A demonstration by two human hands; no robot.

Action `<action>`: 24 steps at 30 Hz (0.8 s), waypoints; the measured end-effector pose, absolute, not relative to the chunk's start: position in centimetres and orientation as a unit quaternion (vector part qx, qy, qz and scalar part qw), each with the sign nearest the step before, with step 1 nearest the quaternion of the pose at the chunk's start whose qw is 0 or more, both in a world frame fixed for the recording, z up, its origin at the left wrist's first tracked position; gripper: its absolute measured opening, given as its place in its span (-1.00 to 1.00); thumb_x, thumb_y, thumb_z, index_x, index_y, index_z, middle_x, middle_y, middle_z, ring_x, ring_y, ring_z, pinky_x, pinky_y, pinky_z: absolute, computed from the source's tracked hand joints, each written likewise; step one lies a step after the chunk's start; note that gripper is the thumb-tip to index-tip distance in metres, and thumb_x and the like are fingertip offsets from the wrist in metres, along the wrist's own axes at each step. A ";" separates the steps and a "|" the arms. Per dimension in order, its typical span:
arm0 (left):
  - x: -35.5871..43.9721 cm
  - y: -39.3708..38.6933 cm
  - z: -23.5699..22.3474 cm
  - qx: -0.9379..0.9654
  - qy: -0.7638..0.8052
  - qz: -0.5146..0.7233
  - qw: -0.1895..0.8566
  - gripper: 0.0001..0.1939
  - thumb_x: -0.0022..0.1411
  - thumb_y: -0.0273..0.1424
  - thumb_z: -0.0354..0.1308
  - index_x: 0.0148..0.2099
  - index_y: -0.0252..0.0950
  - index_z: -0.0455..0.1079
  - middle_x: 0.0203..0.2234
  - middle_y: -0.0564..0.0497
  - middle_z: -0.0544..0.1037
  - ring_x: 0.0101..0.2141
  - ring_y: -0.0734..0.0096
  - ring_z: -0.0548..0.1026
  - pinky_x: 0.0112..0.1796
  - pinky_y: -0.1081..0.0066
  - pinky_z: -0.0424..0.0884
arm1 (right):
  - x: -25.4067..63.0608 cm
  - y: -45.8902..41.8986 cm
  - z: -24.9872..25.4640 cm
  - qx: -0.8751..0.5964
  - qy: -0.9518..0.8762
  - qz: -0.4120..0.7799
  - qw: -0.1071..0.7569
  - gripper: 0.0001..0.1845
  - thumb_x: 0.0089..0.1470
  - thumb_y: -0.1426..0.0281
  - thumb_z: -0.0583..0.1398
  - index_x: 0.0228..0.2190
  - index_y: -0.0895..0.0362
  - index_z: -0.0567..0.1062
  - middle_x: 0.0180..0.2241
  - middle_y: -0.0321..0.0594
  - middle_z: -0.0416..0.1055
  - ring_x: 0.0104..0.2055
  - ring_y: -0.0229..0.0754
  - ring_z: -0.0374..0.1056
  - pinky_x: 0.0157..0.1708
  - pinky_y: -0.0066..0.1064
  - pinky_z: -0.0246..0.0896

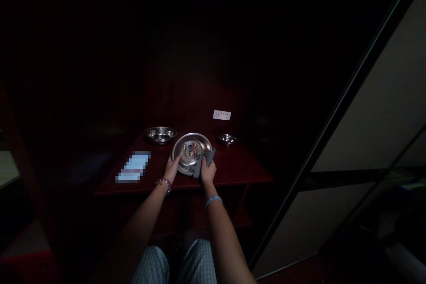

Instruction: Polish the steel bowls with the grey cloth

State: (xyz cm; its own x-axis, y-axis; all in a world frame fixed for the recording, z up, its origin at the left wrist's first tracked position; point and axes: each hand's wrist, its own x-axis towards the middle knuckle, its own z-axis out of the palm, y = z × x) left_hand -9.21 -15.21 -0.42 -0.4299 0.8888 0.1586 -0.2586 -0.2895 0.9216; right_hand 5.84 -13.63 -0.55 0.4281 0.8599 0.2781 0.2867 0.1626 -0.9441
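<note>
A round, shiny metal basin (184,142) with a small label on its inner bottom is tilted toward me above the table's front part. My left hand (172,168) grips its lower left rim, the thumb lying inside. In my right hand (208,171) is a folded grey cloth (198,167), pressed against the basin's lower right rim. The fingers behind the rim are hidden. Behind and to the left rests another metal basin (161,135). A smaller metal bowl (227,140) sits at the right.
The dark red table (239,166) stands against a dark back wall with a white power socket (222,115). A blurred-out pale rectangle (133,167) lies at the table's left. On the right is a panelled partition (369,111). My knees are below the front edge.
</note>
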 end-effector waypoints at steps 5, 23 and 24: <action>-8.9 -15.3 -0.6 0.427 0.437 0.687 0.394 -0.37 0.25 -0.35 0.34 0.33 -0.26 0.31 0.24 -0.24 0.55 0.31 0.08 0.45 0.35 0.12 0.26 | 5.8 -13.3 -0.7 -0.615 -0.448 0.242 0.603 -0.72 0.26 0.33 0.25 -0.13 0.24 0.68 -0.13 0.11 0.70 -0.05 0.08 0.66 -0.06 -0.33 0.48; -9.1 -15.1 -0.4 0.375 0.460 0.699 0.399 -0.71 0.03 -0.40 0.43 -0.16 -0.30 0.54 -0.15 -0.18 0.72 0.08 0.00 0.62 0.27 0.01 0.36 | 5.8 -13.7 -0.5 -0.589 -0.466 0.236 0.617 -0.74 0.21 0.30 0.28 -0.19 0.21 0.69 -0.24 0.04 0.72 -0.12 0.04 0.67 -0.12 -0.36 0.49; -9.1 -15.1 -0.3 0.367 0.464 0.701 0.399 -0.71 0.02 -0.40 0.43 -0.17 -0.29 0.53 -0.18 -0.18 0.72 0.07 -0.01 0.63 0.25 0.00 0.37 | 5.8 -13.8 -0.5 -0.585 -0.466 0.234 0.621 -0.74 0.20 0.30 0.29 -0.19 0.20 0.69 -0.26 0.03 0.72 -0.13 0.04 0.67 -0.13 -0.36 0.49</action>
State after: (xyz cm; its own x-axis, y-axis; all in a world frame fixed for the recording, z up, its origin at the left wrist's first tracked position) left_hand -9.06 -15.11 -0.35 -0.4125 0.8996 0.1431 -0.2193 -0.2506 0.9429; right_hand 5.82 -13.75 -0.47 0.4564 0.8356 0.3058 0.2553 0.2062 -0.9446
